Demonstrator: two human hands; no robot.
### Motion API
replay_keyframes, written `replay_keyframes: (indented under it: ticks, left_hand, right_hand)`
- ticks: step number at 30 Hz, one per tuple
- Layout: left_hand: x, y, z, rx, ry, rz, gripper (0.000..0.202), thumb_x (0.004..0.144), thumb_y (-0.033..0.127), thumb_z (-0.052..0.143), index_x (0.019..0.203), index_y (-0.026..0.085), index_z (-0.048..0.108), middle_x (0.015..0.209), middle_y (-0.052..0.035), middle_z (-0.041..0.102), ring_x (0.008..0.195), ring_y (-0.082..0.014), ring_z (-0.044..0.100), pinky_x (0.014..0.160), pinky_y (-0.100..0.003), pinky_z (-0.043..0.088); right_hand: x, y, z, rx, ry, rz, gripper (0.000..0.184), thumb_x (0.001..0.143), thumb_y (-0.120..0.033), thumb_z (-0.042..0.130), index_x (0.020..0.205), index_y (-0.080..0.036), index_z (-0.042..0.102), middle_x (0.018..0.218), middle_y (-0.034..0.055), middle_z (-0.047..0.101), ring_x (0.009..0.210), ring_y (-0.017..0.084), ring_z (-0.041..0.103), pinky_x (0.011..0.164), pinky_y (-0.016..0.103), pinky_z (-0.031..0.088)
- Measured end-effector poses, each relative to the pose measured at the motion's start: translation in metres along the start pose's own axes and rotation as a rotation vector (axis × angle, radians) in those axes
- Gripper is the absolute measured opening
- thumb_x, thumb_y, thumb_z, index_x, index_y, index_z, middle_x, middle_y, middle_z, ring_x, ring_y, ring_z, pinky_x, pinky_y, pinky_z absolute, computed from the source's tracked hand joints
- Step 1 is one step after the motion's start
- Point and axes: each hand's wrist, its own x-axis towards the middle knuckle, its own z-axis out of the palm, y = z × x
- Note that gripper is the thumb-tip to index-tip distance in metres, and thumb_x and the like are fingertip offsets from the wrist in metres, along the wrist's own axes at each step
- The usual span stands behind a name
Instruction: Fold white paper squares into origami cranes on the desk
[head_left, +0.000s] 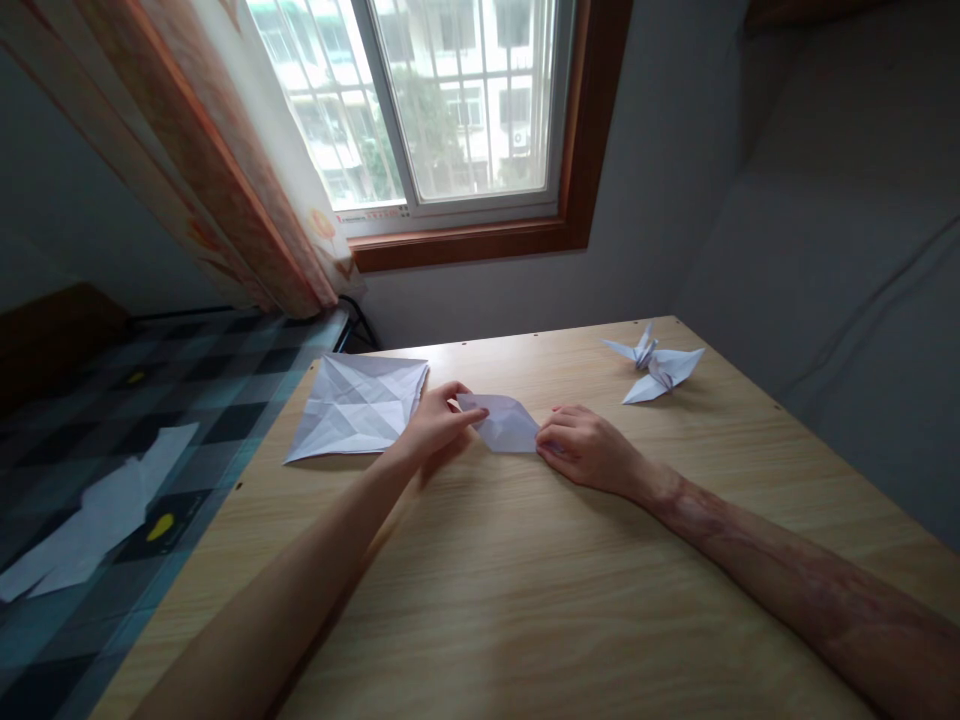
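A small folded piece of white paper is held between my two hands, just above or on the wooden table. My left hand pinches its left corner between thumb and fingers. At the paper's right end, the curled fingers of my right hand grip the lower corner. To the left of my left hand lie creased white paper sheets, flat on the table. Two folded paper cranes sit beyond my right hand, near the far right corner.
The wooden table has its far edge near the wall under a window. On the left, a checked bed cover carries loose white paper strips. A patterned curtain hangs beside the window.
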Motion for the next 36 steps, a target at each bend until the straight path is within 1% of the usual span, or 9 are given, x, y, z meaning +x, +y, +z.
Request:
replay_keyframes:
  ticks: [6,12,18,22,25,28,30,33,36]
  left_hand:
    - [-0.001,0.003,0.004,-0.013,0.047,0.024,0.044,0.064,0.055,0.093,0.080,0.020,0.072,0.071,-0.0003,0.072,0.070,-0.0202,0.065,0.067,-0.030,0.051]
    - [0.000,0.005,0.004,0.011,0.035,-0.017,0.037,0.067,0.050,0.089,0.077,0.019,0.071,0.070,-0.0006,0.069,0.070,-0.0212,0.065,0.066,-0.031,0.050]
    - [0.006,-0.004,-0.003,-0.064,0.085,-0.004,0.029,0.070,0.042,0.079,0.086,0.019,0.073,0.093,-0.0058,0.076,0.083,-0.0224,0.070,0.076,-0.032,0.053]
    - [0.007,-0.011,-0.001,0.024,0.128,0.029,0.024,0.074,0.036,0.069,0.090,0.018,0.073,0.099,-0.0068,0.074,0.076,-0.0196,0.067,0.072,-0.032,0.051]
    - [0.007,-0.013,0.001,0.141,0.132,0.095,0.019,0.078,0.030,0.062,0.090,0.019,0.073,0.097,-0.0062,0.073,0.076,-0.0201,0.065,0.072,-0.034,0.052]
    - [0.005,-0.014,0.004,0.251,0.136,0.185,0.017,0.084,0.024,0.058,0.088,0.020,0.074,0.101,-0.0066,0.072,0.081,-0.0206,0.065,0.077,-0.036,0.054]
    - [0.001,-0.015,0.006,0.303,0.167,0.273,0.019,0.088,0.020,0.055,0.087,0.021,0.073,0.104,-0.0074,0.071,0.087,-0.0218,0.066,0.081,-0.037,0.055]
    - [-0.005,-0.015,0.011,0.447,0.228,0.448,0.021,0.096,0.018,0.053,0.094,0.021,0.073,0.113,-0.0091,0.072,0.104,-0.0255,0.067,0.097,-0.041,0.054]
    - [-0.010,-0.011,0.012,0.592,0.202,0.570,0.024,0.105,0.021,0.049,0.110,0.022,0.073,0.125,-0.0104,0.074,0.117,-0.0285,0.065,0.110,-0.047,0.048]
  right_hand:
    - [-0.001,0.001,0.001,0.014,0.002,0.004,0.009,0.100,-0.016,0.070,0.099,-0.025,0.071,0.099,0.0050,0.081,0.095,0.024,0.075,0.109,0.048,0.057]
    - [-0.001,-0.001,0.000,0.045,-0.004,0.012,0.010,0.100,-0.015,0.069,0.098,-0.025,0.070,0.100,0.0050,0.081,0.095,0.024,0.075,0.109,0.048,0.057]
    - [0.000,0.001,0.000,0.047,-0.015,0.001,0.010,0.100,-0.015,0.068,0.097,-0.024,0.070,0.101,0.0062,0.081,0.095,0.024,0.075,0.107,0.047,0.058]
    - [0.000,-0.001,0.000,0.033,-0.016,-0.011,0.012,0.101,-0.014,0.067,0.097,-0.024,0.069,0.104,0.0066,0.080,0.097,0.024,0.074,0.101,0.043,0.061]
    - [-0.001,-0.005,0.000,0.034,-0.003,0.012,0.012,0.102,-0.013,0.065,0.105,-0.024,0.070,0.127,0.0105,0.076,0.107,0.024,0.075,0.098,0.041,0.063]
    - [-0.001,-0.007,0.000,0.070,-0.011,0.033,0.028,0.105,-0.013,0.060,0.130,-0.023,0.066,0.147,0.0148,0.067,0.117,0.025,0.074,0.101,0.041,0.064]
    - [-0.001,-0.007,0.000,0.091,-0.033,0.026,0.039,0.105,-0.012,0.059,0.142,-0.023,0.062,0.138,0.0144,0.073,0.117,0.026,0.074,0.101,0.043,0.064]
    - [-0.001,-0.005,0.000,0.095,-0.076,-0.005,0.045,0.102,-0.010,0.060,0.146,-0.022,0.062,0.121,0.0124,0.079,0.110,0.028,0.073,0.097,0.045,0.065]
    - [-0.002,-0.005,0.000,0.089,-0.090,-0.032,0.047,0.101,-0.008,0.062,0.146,-0.023,0.063,0.128,0.0125,0.079,0.111,0.029,0.072,0.099,0.047,0.064]
